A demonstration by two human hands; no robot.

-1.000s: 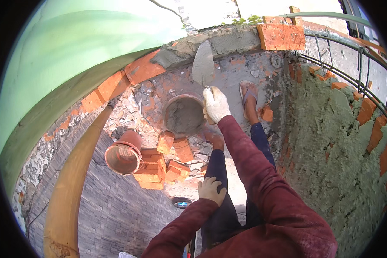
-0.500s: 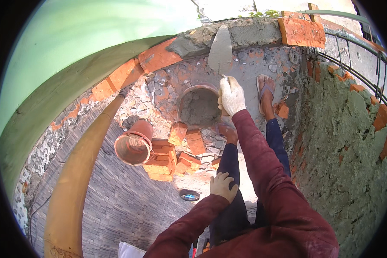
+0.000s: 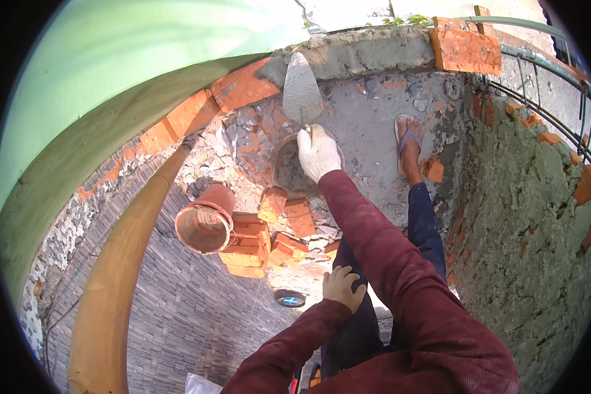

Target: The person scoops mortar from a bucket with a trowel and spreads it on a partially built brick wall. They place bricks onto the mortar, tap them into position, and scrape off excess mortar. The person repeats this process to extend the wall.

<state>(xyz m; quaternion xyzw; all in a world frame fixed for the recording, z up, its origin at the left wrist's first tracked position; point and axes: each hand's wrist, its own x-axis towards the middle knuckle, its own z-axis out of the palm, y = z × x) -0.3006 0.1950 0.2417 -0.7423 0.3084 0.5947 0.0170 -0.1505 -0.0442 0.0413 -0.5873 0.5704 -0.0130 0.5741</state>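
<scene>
So, the right hand (image 3: 320, 153) (gloved) grips a trowel (image 3: 301, 90)

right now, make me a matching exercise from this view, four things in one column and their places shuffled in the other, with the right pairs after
Things:
1. trowel
2. left hand
3. reddish bucket
4. yellowish pole

Places:
a. beside the stacked bricks
b. in the right hand
c. slanting through the view's left part
d. on a dark trouser leg

Pairs: 1-b, 2-d, 3-a, 4-c

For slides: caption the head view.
Gloved right hand holds a trowel near brickwork; left hand rests on one leg.
</scene>
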